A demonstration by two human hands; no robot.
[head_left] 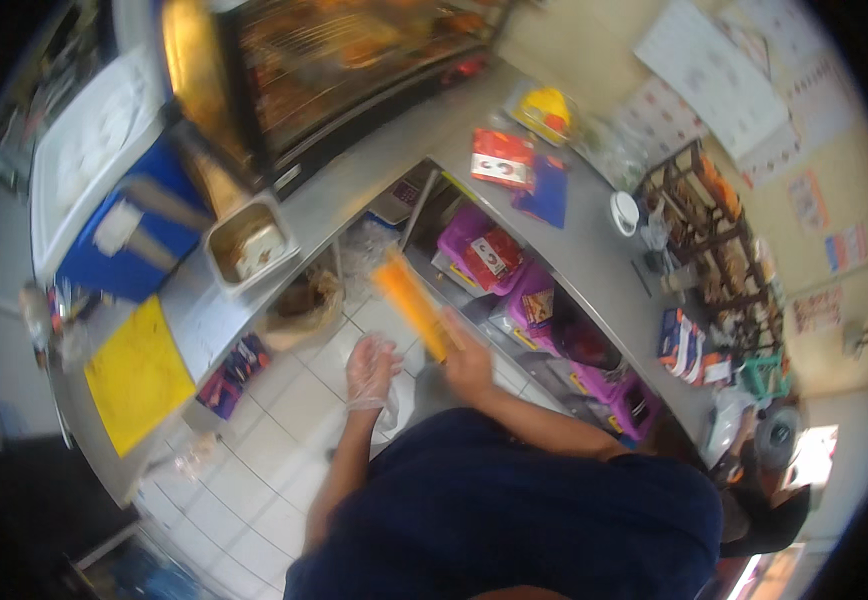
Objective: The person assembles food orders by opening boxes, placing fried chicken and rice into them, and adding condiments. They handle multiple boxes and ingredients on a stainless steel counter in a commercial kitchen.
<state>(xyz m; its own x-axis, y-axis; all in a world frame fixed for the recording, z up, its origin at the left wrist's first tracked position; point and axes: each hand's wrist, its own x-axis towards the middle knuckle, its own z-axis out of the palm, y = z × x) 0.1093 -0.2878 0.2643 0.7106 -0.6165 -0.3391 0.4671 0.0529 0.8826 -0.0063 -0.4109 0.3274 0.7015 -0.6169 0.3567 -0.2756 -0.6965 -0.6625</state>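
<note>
A flat yellow sheet (136,372) lies left of the left grip (371,372); purple plastic bins (609,384) sit right of the right grip (469,362).

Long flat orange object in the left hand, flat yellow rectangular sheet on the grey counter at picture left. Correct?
Wrong hand: the head view shows the long flat orange object in the right hand; the left hand, in a clear plastic glove, is apart from it. The flat yellow rectangular sheet is on the grey counter.

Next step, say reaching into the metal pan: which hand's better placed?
Left, probably: the left hand wears a clear glove, looks empty and is nearer the metal pan. The right hand is farther off and grips a long orange object.
</note>
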